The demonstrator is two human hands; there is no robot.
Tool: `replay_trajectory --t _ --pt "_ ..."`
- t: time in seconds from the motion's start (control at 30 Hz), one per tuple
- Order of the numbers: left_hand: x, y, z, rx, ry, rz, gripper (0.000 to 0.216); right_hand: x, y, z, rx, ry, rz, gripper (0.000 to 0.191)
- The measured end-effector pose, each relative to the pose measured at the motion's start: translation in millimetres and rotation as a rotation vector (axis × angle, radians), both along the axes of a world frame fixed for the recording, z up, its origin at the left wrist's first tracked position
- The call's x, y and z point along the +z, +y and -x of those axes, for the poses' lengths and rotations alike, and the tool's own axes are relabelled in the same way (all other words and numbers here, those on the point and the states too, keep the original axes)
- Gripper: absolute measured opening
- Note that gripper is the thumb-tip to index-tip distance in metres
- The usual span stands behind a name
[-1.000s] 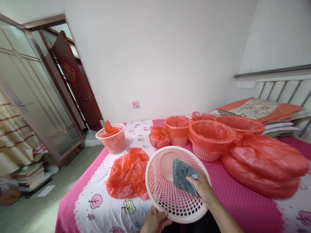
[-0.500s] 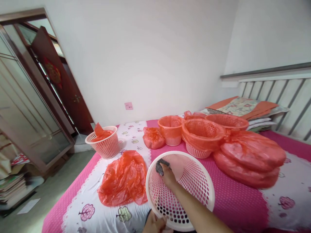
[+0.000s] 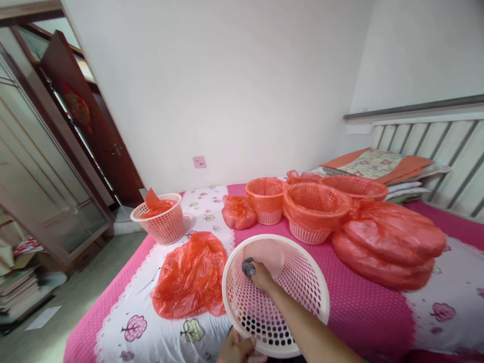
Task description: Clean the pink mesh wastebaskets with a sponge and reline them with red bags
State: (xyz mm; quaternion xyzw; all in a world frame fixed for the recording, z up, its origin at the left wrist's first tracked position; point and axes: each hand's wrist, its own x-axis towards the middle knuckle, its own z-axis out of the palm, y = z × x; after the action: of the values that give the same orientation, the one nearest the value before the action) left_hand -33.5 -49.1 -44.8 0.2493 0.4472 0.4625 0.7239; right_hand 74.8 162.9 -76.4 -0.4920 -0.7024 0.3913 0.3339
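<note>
A pale pink plastic basket (image 3: pixel 315 282) with a holed wall is tilted, its mouth facing me, at the near edge of the bed. My left hand (image 3: pixel 240 348) is closed on its rim at the lower left. Reaching inside, my right hand (image 3: pixel 261 276) grips a crumpled grey cloth (image 3: pixel 248 267) against or close to the left inner wall; exact contact cannot be told. Just left of the basket lies a crumpled red plastic bag (image 3: pixel 191 280).
Behind stand red-bag-lined baskets (image 3: pixel 316 201), a small red bag (image 3: pixel 239 214) and a large full red bag (image 3: pixel 389 247). Another pink basket (image 3: pixel 166 227) with red plastic in it is at the bed's left edge. Folded bedding (image 3: pixel 378 166) lies far right.
My right hand and the cloth have shifted slightly down along the inside of the basket. The basket has moved a little left, still held by my left hand.
</note>
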Motion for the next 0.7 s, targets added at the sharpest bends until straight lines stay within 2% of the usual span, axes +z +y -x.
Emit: replay_trajectory --t 0.07,0.2,0.27,0.43,0.6,0.7 --pt "-0.1 0 1 0.001 0.0 -0.004 0.059 6.5 -4 2 0.027 0.073 0.045 0.018" --pt "5.3 -1 3 0.008 0.026 -0.008 0.054 15.5 -19 6 0.025 0.199 0.126 0.041" --pt "10.6 -2 3 0.008 0.037 -0.017 0.052 19.6 -29 7 0.022 0.242 0.152 0.046" --pt "20.4 -2 4 0.042 0.029 -0.01 0.058 36.8 -56 4 0.05 0.332 0.152 0.054" --pt "19.2 -2 9 0.048 0.014 -0.026 0.042 61.5 -84 2 0.118 0.403 0.148 0.056" --pt "15.8 -4 11 0.048 -0.006 -0.04 0.035 74.5 -102 -1 0.177 0.452 0.198 0.056"
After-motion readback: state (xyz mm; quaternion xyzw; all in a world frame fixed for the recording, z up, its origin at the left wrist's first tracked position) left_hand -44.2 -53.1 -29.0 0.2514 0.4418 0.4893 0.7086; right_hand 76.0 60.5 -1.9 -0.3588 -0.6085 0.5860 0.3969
